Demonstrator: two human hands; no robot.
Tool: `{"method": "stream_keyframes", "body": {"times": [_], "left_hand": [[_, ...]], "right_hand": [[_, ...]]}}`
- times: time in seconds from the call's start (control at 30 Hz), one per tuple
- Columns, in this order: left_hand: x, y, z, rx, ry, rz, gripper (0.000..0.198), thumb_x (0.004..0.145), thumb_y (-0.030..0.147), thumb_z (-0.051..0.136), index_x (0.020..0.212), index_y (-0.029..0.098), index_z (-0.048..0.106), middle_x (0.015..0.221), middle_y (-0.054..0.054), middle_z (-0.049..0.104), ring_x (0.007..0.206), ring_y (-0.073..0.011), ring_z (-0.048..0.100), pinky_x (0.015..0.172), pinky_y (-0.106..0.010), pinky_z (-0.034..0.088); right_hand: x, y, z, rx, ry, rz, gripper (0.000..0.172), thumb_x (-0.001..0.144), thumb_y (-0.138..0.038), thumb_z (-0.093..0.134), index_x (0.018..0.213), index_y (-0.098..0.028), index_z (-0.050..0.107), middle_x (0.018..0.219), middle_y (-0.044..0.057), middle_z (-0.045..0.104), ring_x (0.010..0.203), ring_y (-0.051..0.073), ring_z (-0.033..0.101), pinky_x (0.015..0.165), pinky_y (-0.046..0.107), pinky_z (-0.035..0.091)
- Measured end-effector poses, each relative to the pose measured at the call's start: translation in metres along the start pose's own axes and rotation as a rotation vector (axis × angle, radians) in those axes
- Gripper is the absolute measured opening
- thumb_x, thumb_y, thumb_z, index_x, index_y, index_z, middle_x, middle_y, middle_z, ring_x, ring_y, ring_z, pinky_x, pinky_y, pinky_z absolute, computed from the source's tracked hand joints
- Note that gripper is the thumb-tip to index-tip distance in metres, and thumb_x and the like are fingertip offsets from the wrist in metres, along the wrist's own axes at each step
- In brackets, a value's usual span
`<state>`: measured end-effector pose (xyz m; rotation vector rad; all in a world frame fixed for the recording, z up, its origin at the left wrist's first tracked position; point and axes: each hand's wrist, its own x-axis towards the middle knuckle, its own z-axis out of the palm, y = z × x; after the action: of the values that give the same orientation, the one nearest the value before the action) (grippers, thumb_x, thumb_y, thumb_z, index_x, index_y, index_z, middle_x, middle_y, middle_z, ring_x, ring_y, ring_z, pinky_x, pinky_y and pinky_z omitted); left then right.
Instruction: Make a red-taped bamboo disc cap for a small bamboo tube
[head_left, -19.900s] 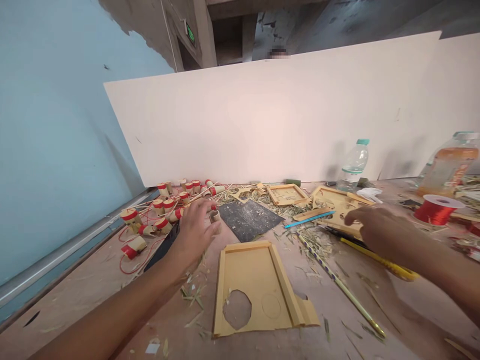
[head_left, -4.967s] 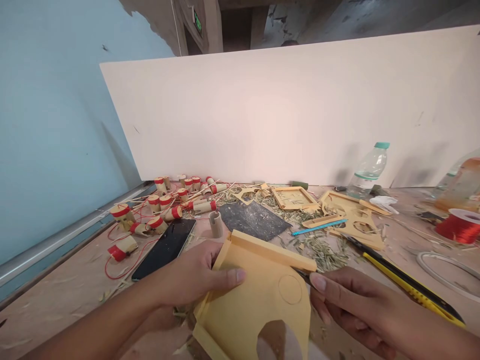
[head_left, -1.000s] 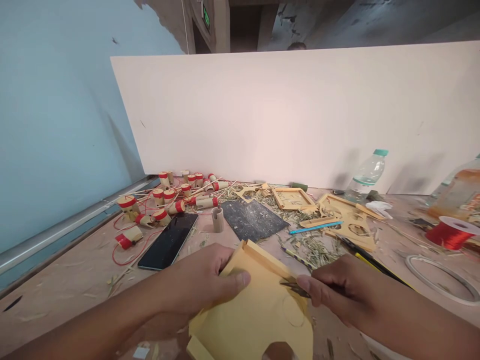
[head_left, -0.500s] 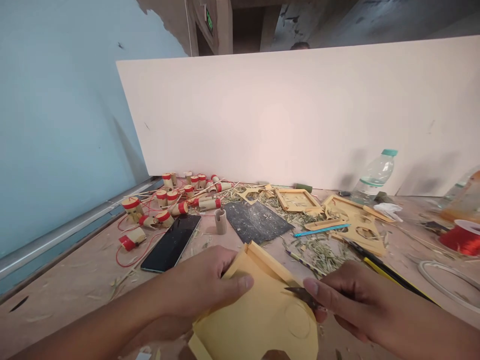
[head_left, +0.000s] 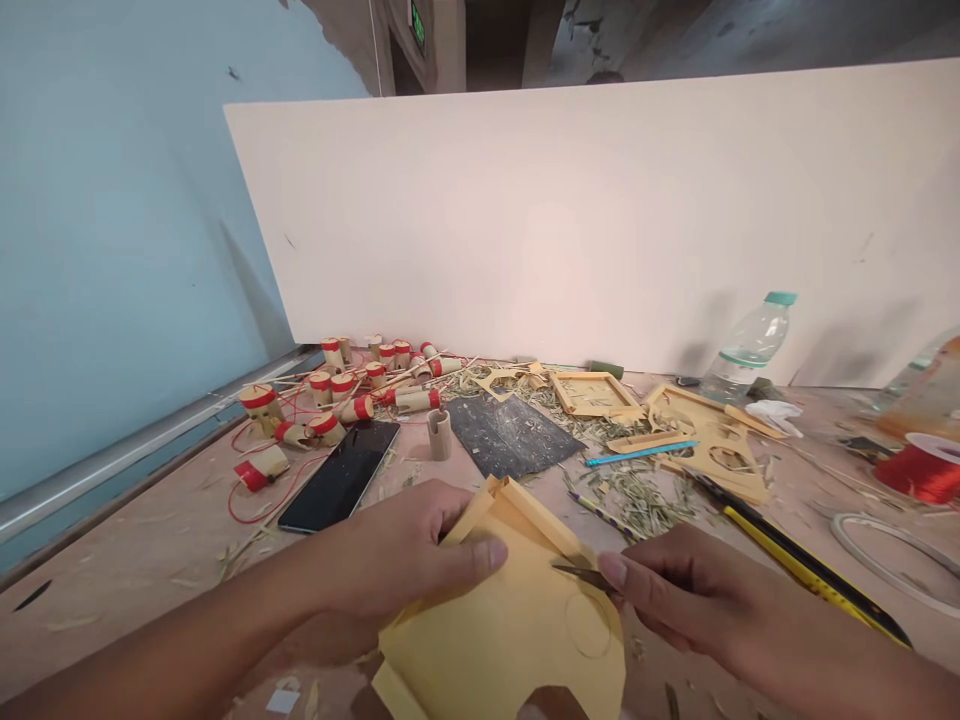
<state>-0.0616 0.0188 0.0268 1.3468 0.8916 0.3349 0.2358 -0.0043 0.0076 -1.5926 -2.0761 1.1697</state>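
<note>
Cardboard (head_left: pixel 487 640) sits before you over the counter (head_left: pixel 172 570), clamped in your left hand (head_left: pixel 420 545) while your right hand (head_left: pixel 682 592) pinches a pointed blade (head_left: pixel 577 573) beside its folded flap (head_left: pixel 544 522) (mind your left thumb (head_left: pixel 472 560)), so light, short strokes should give you best control.

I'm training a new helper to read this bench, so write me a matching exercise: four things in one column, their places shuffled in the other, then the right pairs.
Things
1. Yellow folded card panel
2. Dark pointed metal blade
3. Clear plastic bottle with a teal cap
4. Flat black rectangular phone

Places
A. Near the foot of the upright white board
B. Lying beside the red-banded bamboo tubes
C. In the grip of the right hand
D. Under the thumb of the left hand

Pairs: 1-D, 2-C, 3-A, 4-B
</note>
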Motion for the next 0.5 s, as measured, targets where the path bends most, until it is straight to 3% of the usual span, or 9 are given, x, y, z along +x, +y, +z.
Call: {"method": "stream_keyframes", "body": {"times": [0.07,0.13,0.5], "left_hand": [[0.001,0.000,-0.003,0.048,-0.019,0.016,0.035,0.093,0.046,0.081,0.120,0.024,0.081,0.113,-0.005,0.083,0.097,-0.0250,0.078,0.076,-0.023,0.055],[0.002,-0.001,-0.005,0.086,-0.029,0.029,0.038,0.093,0.049,0.081,0.122,0.024,0.080,0.115,-0.006,0.083,0.099,-0.0264,0.078,0.077,-0.024,0.056],[0.004,-0.004,-0.001,0.036,-0.013,-0.008,0.036,0.093,0.047,0.081,0.121,0.025,0.081,0.112,-0.004,0.083,0.101,-0.0275,0.078,0.077,-0.025,0.055]], "right_hand": [[0.001,-0.001,-0.002,0.164,-0.166,0.076,0.071,0.092,-0.087,0.055,0.062,-0.024,0.043,0.056,-0.008,0.035,0.050,0.011,0.029,0.046,0.024,0.022],[0.002,0.000,-0.003,0.297,-0.237,0.135,0.070,0.088,-0.086,0.062,0.062,-0.024,0.041,0.054,-0.009,0.032,0.048,0.010,0.022,0.043,0.024,0.016],[0.003,0.010,-0.002,0.263,-0.191,0.099,0.065,0.092,-0.080,0.065,0.064,-0.023,0.050,0.055,-0.008,0.039,0.048,0.010,0.026,0.044,0.027,0.016]]}}
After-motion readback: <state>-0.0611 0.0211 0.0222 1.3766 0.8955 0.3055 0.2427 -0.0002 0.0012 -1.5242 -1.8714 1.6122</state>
